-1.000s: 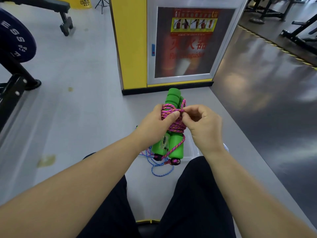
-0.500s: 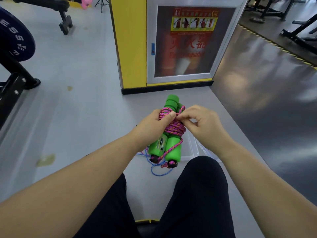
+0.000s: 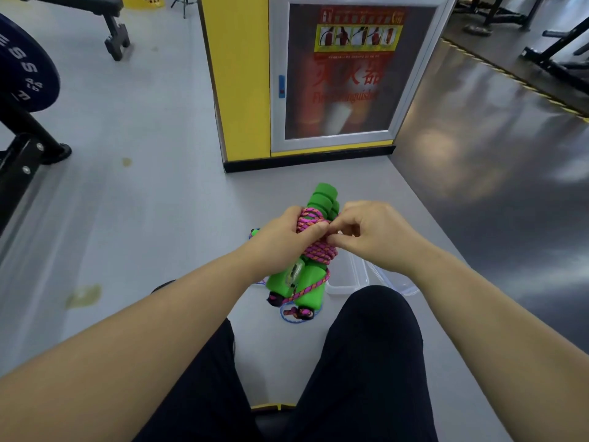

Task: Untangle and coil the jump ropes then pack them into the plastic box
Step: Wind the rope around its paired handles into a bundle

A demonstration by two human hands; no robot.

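Jump rope (image 3: 314, 252), its pink braided cord wound in tight turns round two green foam handles (image 3: 310, 283) laid side by side, stands near the middle of the view, top end tipped toward twelve o'clock. The left hand (image 3: 283, 240) grips the bundle from nine o'clock, fingers curled round the windings and thumb across them. The right hand (image 3: 376, 237) comes in from three o'clock, pinching a strand of the cord between thumb and forefinger at the upper wraps, its other fingers curled. A clear plastic box (image 3: 349, 282) lies on the grey floor (image 3: 143, 202) at four o'clock from the bundle, partly hidden by the right wrist and knee. A blue rope (image 3: 287, 318) loops on the floor at six o'clock beneath the handles. A fire extinguisher cabinet (image 3: 344, 78) stands at twelve o'clock, a weight plate (image 3: 25, 68) at ten.
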